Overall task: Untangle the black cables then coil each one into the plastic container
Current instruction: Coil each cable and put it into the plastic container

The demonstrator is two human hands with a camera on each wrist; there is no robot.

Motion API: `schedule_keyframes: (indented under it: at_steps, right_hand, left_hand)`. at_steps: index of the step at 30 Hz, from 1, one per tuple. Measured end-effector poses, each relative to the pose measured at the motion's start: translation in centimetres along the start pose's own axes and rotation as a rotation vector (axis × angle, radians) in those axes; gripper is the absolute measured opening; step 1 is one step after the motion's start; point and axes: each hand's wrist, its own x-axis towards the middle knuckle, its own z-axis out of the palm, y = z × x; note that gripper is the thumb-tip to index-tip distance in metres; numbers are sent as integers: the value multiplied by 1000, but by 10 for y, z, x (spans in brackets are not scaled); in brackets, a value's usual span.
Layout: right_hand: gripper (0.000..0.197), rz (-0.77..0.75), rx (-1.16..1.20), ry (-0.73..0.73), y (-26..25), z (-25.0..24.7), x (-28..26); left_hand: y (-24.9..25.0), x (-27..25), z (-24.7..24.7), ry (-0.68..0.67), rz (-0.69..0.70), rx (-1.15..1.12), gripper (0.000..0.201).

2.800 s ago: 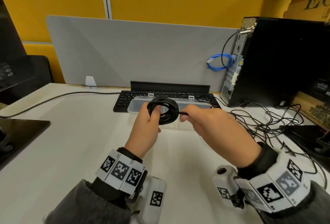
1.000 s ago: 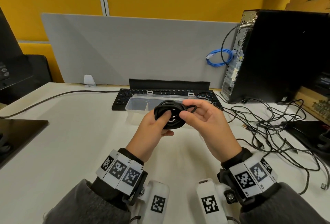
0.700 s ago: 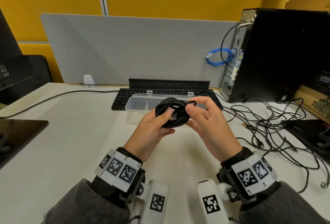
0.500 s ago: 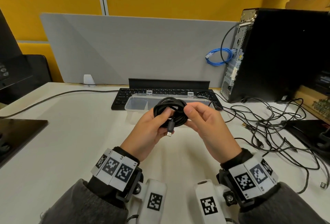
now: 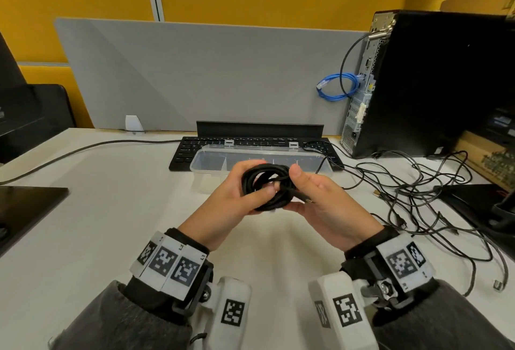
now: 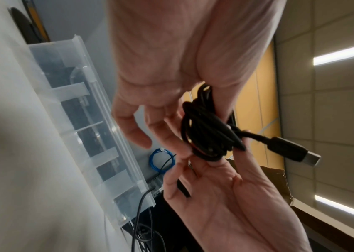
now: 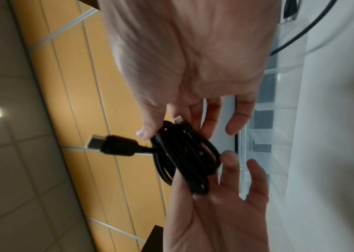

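Since winding, both hands, left hand [image 5: 237, 196] and right hand [image 5: 320, 199], have closed their fingers round the finished coil [image 5: 267, 186], plug [image 6: 290, 151] apparently tucked through, ready for the container [image 5: 211, 164].

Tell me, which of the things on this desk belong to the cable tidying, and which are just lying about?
Part of the job:
coiled black cable, held between the left hand and right hand
plastic container
tangled black cables

Just lying about:
keyboard
computer tower
blue cable
grey divider
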Motion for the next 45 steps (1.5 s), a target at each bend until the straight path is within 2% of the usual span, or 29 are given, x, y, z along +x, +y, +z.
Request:
schedule_keyframes:
  at_steps: [3,6,12,14,19,22,24,25,27,28,30,33,37,39,41,43,45]
  right_hand:
    - [61,9,-7,-36,-1,-1,-1]
    - [50,22,22,-40,-2,0,-1]
    - [44,42,38,-18,-3,4,-1]
    - [44,44,17,-10,-1,5,-1]
    - [50,56,-92,44,1,7,-1]
    - [40,28,-222,118,-4,10,-2]
    - [31,-112,-312,232,-12,11,-6]
    - [31,-186,-348,248,-17,11,-8]
    - [28,-261,-403,187,-23,15,-10]
    - [22,-281,-423,169,-24,18,-10]
    - [10,-322,-510,225,-23,19,-6]
    - [18,-314,-681,240,-28,16,1]
    - [16,-311,-815,170,-37,19,-3]
    - [16,-267,-990,165,-40,26,-7]
    - [17,-208,-1300,208,-41,33,-9]
    - [18,-231,-1612,270,-44,39,-11]
    - [15,-255,-1640,279,-51,47,-13]
  left_hand:
    - [5,-3,-4,-30,112,126,42]
    - [7,-5,-5,-100,188,217,38]
    - [8,-6,-7,-153,189,199,42]
    - [7,-6,-5,-132,226,220,41]
    - [8,-5,0,-5,279,245,17]
    - [7,-4,1,84,311,316,19]
    - [6,-1,-2,176,322,350,16]
    - [4,0,-4,218,324,360,15]
    - [3,0,-7,266,330,369,16]
    - [3,0,-6,271,334,381,18]
    - [3,-1,-2,261,348,416,19]
    - [1,0,1,261,297,334,18]
    - [2,2,-6,243,175,-122,33]
    - [4,2,-7,234,166,-242,31]
    - [5,1,-3,250,205,-148,24]
    - [5,0,0,278,260,-17,18]
    - [6,1,1,294,303,60,16]
